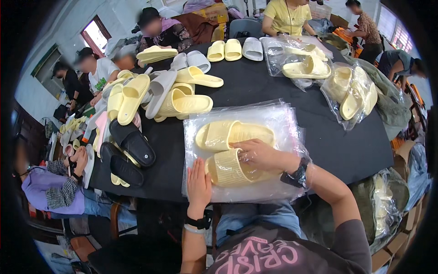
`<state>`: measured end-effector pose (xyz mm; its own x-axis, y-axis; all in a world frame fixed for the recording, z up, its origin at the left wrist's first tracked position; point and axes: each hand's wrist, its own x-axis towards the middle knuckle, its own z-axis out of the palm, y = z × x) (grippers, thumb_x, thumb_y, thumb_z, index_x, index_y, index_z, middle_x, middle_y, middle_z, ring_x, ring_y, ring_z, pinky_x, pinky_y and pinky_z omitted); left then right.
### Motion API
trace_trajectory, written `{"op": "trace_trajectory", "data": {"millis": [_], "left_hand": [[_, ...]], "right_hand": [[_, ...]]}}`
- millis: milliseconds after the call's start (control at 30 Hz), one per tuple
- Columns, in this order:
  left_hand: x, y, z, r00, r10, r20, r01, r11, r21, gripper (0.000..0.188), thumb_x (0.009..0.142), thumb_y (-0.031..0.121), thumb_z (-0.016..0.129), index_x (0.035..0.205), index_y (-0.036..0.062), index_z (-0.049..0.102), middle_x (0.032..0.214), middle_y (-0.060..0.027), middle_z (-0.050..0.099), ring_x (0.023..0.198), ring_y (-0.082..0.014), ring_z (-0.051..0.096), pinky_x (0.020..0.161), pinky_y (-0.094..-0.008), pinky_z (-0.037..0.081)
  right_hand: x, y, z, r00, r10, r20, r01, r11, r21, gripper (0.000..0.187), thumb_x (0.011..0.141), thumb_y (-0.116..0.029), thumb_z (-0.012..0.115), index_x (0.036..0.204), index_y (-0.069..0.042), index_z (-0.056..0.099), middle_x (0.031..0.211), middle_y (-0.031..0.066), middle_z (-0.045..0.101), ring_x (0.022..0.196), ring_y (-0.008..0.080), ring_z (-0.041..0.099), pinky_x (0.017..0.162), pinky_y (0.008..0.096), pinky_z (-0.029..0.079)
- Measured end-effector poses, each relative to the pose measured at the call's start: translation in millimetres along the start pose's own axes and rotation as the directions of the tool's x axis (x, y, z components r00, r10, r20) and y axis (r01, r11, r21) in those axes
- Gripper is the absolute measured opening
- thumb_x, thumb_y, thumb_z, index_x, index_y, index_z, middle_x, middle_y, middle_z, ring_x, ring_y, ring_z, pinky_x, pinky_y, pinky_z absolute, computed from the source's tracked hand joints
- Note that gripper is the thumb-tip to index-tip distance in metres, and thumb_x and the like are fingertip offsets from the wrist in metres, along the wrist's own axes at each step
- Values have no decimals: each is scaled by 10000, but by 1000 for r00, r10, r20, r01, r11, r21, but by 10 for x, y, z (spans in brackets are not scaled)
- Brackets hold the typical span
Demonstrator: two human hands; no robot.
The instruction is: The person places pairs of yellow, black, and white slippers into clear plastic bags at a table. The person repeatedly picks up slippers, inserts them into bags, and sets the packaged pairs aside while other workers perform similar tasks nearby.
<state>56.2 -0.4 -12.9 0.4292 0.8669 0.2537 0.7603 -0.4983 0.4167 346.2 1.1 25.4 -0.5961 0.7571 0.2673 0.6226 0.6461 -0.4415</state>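
Note:
A pair of pale yellow slide slippers lies side by side, toes to the left, in a clear plastic bag (283, 123) on a stack of similar bags before me. My right hand (262, 155) reaches into the bag from the right, film draped about its wrist. Its fingers bend over the strap opening of the near slipper (223, 169); the thumb is hard to make out. Just beyond is the far slipper (216, 135). My left hand (199, 182) lies flat with fingers stretched on the bag's left edge, beside the near slipper's toe.
Yellow and grey slippers (187, 104) pile up at the left, with black slippers (137, 144) nearer me. Bagged slippers (351, 93) lie at the right of the black-covered table (337, 141). Several people sit or stand around; a person in yellow (287, 18) is across the table.

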Motion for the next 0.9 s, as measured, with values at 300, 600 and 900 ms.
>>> {"op": "trace_trajectory", "data": {"millis": [300,600,900], "left_hand": [[1,-55,68,995,-52,79,49,998,41,597,1012,286,411,1501,-39,303,1544,-204,358,1455,-332,299,1207,-470,166],[-12,55,74,999,-4,33,-3,979,202,763,967,435,514,1497,-67,294,1553,-231,330,1462,-341,284,1207,-479,150],[-19,152,59,997,-70,-38,79,940,331,833,929,519,554,1446,-106,363,1530,-266,349,1455,-352,299,1188,-555,136]], "right_hand": [[-340,-82,-181,997,78,-2,-78,993,-92,196,823,-149,650,996,-74,701,1426,94,521,1253,276,522,997,448,395],[-1708,-151,-577,880,467,-80,-464,884,63,239,856,-98,620,1083,-82,692,1413,91,523,1317,295,459,1045,485,329],[-2731,-387,-803,374,710,-597,-776,592,218,407,831,67,548,1228,13,618,1423,209,484,1305,387,439,1117,419,329]]}}
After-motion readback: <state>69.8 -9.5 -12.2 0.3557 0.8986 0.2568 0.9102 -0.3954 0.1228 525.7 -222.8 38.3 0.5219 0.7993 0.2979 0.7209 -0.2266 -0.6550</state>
